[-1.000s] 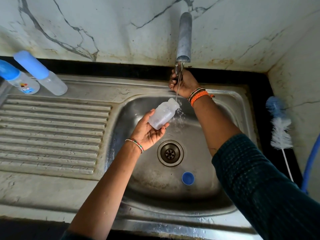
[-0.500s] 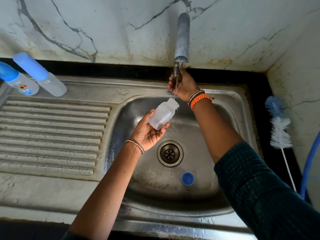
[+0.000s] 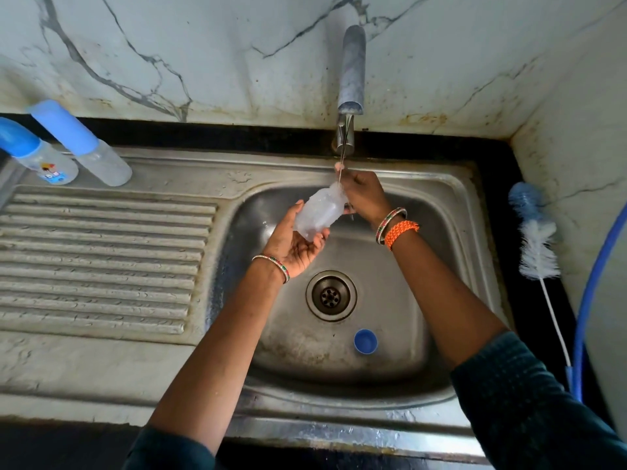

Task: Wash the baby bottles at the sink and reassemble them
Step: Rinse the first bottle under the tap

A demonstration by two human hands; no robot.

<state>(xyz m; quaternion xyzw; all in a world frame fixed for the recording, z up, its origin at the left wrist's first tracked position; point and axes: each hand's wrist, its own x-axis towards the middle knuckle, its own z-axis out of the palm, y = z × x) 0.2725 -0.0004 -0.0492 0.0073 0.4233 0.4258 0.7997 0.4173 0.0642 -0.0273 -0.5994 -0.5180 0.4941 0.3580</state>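
Observation:
My left hand [image 3: 296, 245] holds a clear, capless baby bottle [image 3: 319, 212] tilted over the sink basin [image 3: 400, 300], its mouth up under the tap [image 3: 350, 83]. A thin stream of water runs from the tap onto the bottle's mouth. My right hand [image 3: 363, 195] is at the bottle's mouth, its fingers curled round the neck. A blue cap [image 3: 365, 341] lies in the basin near the drain [image 3: 331, 295]. Two capped bottles [image 3: 47, 161] [image 3: 84, 144] lie on the far left of the drainboard.
A ribbed steel drainboard [image 3: 101, 266] fills the left side. A bottle brush [image 3: 537, 239] with white bristles leans on the black counter at the right, beside a blue hose [image 3: 590, 286]. Marble wall tiles close off the back and right.
My right hand has come down from the tap handle to the bottle's mouth. The water stream has thinned. The left hand keeps the bottle in the same place.

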